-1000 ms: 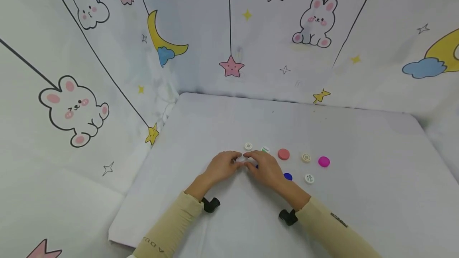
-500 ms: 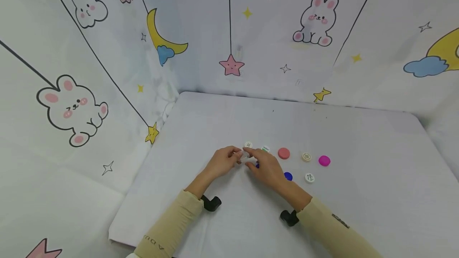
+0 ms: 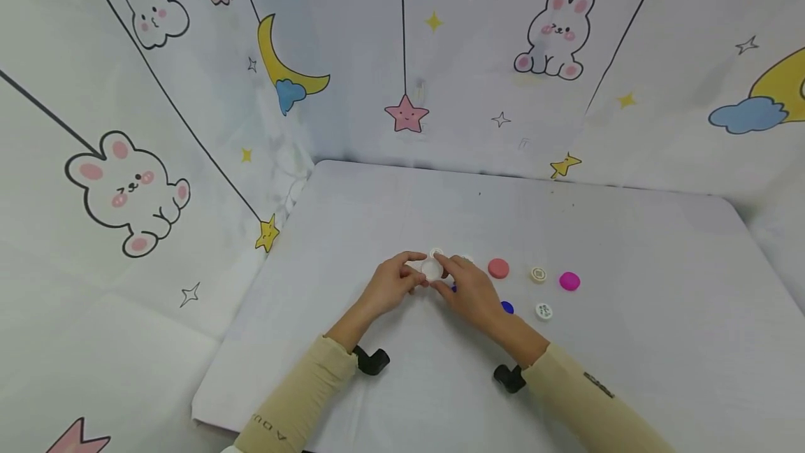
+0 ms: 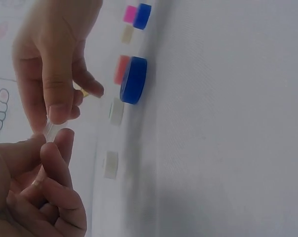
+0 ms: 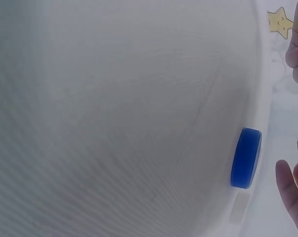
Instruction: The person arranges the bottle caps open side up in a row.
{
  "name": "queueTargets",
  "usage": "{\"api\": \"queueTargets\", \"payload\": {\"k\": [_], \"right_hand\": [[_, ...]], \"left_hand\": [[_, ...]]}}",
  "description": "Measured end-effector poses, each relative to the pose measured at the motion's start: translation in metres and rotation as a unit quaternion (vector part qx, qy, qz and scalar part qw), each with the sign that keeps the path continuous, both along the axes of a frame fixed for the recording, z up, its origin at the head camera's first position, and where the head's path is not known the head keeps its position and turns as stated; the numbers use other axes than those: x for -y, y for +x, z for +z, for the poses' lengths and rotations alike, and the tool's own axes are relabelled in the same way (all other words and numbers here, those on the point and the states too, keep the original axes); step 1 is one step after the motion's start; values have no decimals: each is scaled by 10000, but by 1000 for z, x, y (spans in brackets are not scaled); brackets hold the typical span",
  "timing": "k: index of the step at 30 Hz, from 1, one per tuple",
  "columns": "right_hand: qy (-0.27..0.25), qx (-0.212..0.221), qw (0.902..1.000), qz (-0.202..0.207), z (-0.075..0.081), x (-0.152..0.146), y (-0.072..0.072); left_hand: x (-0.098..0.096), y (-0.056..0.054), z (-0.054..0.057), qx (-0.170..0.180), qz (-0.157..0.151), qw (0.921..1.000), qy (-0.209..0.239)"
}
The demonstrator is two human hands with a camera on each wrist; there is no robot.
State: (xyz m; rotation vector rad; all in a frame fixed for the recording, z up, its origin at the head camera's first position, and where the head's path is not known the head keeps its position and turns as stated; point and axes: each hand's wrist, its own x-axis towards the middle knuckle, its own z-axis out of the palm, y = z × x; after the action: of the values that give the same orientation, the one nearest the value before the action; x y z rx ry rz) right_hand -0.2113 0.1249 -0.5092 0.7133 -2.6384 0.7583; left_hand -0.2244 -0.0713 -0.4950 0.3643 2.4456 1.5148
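From my seat I see a pale printed backdrop (image 3: 352, 54) across the upper frame: a winking rabbit (image 3: 556, 54) at upper right, a yellow crescent moon (image 3: 267, 47) at upper left, a pink star (image 3: 407, 114) at upper centre. Below, a white tabletop (image 3: 629, 243) shows rounded far corners under soft light.

Beige sleeves (image 3: 308, 386), dark lettering (image 3: 268, 427) on left, perhaps also right; black wrist cameras (image 3: 375, 362).

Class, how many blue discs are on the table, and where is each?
2. One blue disc lies by the right wrist; another blue disc is mostly hidden behind the right hand in the head view. Others may be hidden.
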Motion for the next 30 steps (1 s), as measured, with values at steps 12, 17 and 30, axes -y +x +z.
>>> {"api": "queueTargets", "payload": {"k": [12, 17, 30], "right_hand": [[196, 619, 9979, -30, -5, -8, 4], [383, 719, 9966, 106, -8, -9, 6], [1034, 670, 9922, 171, -15, 5, -1]], "left_hand": [[-9, 4, -12, -1015, -182, 9846, -1411], [-11, 5, -16, -1238, -330, 9704, -2049], [-6, 10, -23, -1430, -297, 9565, -2525]]}}
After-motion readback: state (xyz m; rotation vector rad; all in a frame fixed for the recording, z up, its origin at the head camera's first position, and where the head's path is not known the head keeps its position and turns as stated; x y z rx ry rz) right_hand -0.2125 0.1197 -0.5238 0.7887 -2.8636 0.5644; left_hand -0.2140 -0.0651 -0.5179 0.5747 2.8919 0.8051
